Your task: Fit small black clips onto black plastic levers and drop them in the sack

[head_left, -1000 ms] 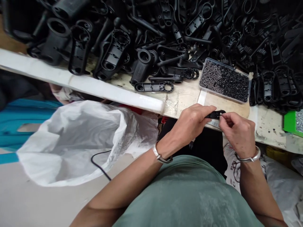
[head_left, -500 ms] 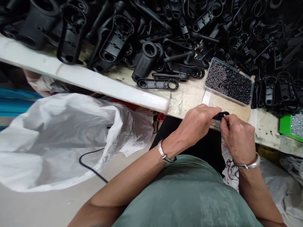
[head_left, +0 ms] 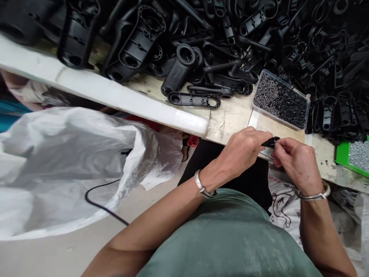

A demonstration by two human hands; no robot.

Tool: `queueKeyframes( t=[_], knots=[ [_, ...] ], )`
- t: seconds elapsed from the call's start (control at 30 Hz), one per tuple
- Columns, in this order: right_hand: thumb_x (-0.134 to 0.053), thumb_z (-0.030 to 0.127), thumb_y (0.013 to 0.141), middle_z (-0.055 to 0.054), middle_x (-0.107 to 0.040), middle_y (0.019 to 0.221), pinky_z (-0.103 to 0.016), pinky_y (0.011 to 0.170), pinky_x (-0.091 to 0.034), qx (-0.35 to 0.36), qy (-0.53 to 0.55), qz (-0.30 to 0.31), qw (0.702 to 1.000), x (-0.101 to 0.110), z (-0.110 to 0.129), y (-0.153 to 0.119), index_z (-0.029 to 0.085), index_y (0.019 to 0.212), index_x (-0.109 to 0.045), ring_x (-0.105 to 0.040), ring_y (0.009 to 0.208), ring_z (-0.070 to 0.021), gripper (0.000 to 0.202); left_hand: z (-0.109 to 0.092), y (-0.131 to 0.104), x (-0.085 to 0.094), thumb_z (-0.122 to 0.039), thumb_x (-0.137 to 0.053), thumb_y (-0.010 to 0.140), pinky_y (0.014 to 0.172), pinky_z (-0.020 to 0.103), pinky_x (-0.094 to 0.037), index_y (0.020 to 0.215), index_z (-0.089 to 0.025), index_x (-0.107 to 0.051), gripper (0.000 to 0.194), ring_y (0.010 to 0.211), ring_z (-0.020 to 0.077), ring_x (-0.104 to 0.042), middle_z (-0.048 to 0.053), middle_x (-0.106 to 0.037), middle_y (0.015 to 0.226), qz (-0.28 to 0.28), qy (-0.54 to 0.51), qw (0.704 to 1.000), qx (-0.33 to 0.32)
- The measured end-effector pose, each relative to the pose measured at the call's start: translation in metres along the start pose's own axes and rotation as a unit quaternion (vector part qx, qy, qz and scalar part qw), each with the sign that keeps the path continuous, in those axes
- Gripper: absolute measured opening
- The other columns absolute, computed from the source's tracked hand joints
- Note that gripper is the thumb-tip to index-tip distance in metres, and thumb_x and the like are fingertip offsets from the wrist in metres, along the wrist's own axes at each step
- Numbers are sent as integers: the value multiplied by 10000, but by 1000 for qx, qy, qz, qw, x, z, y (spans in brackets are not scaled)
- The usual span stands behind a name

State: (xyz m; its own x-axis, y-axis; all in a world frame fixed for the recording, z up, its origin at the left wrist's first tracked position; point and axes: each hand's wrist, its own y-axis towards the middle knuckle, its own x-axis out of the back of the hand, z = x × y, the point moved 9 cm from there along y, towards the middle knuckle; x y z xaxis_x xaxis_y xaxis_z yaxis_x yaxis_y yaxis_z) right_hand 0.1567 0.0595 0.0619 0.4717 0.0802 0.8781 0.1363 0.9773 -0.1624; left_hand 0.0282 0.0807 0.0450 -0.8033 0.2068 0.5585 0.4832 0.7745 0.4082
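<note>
My left hand [head_left: 245,149] grips a small black plastic part [head_left: 271,142] by its left end, at the front edge of the workbench [head_left: 230,123]. Closed in a pinch, my right hand [head_left: 296,157] meets the right end of that part. Whatever lies between the right fingertips is too small to make out. Just beyond both hands stands a clear plastic box [head_left: 281,98] of small screws and small black pieces. To the left of the box, a long black plastic arm with a ring end [head_left: 193,99] lies on the bench.
Black plastic parts [head_left: 225,46] pile up across the back of the bench. A white foam strip [head_left: 115,96] runs along its left edge. Below hangs a large open white sack [head_left: 66,161]. A green tray [head_left: 353,156] of small shiny pieces sits at the right.
My right hand has shifted slightly right and its fingers have opened out a little at the black part. My left hand keeps its hold. The view has moved slightly.
</note>
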Motion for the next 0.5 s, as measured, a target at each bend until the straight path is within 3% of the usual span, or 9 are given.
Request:
queueKeyframes(
  t=[0.17, 0.37, 0.43, 0.5],
  knots=[
    [-501, 180, 836, 18, -599, 468, -265, 520, -395, 66, -120, -2, 991, 1, 20, 1, 207, 629, -563, -590, 451, -151, 218, -1, 0, 1, -91, -609, 867, 740, 272, -541, 1043, -185, -657, 205, 823, 156, -664, 12, -752, 901, -13, -14, 1000, -7],
    [-526, 139, 826, -78, -611, 518, -309, 477, -310, 101, -349, -44, 931, -7, 43, 2, 171, 707, -597, -576, 456, -210, 142, 0, -1, 2, -58, -558, 872, 740, 266, -534, 1004, -184, -673, 215, 809, 150, -663, 4, -750, 882, -11, -33, 999, -1],
    [-544, 120, 811, -77, -612, 521, -307, 475, -326, 88, -328, -41, 940, -5, 40, 5, 168, 701, -600, -573, 455, -204, 133, 1, -1, 4, -64, -565, 870, 751, 262, -534, 1033, -194, -672, 234, 827, 147, -667, 0, -753, 907, -19, -39, 999, 1],
    [-568, 159, 826, -40, -608, 511, -286, 475, -375, 60, -193, -5, 979, -5, 24, 7, 177, 678, -595, -563, 439, -169, 151, 2, -2, 7, -83, -599, 864, 750, 252, -535, 1043, -199, -670, 225, 828, 142, -671, -5, -754, 906, -35, -43, 998, 3]
  ],
)
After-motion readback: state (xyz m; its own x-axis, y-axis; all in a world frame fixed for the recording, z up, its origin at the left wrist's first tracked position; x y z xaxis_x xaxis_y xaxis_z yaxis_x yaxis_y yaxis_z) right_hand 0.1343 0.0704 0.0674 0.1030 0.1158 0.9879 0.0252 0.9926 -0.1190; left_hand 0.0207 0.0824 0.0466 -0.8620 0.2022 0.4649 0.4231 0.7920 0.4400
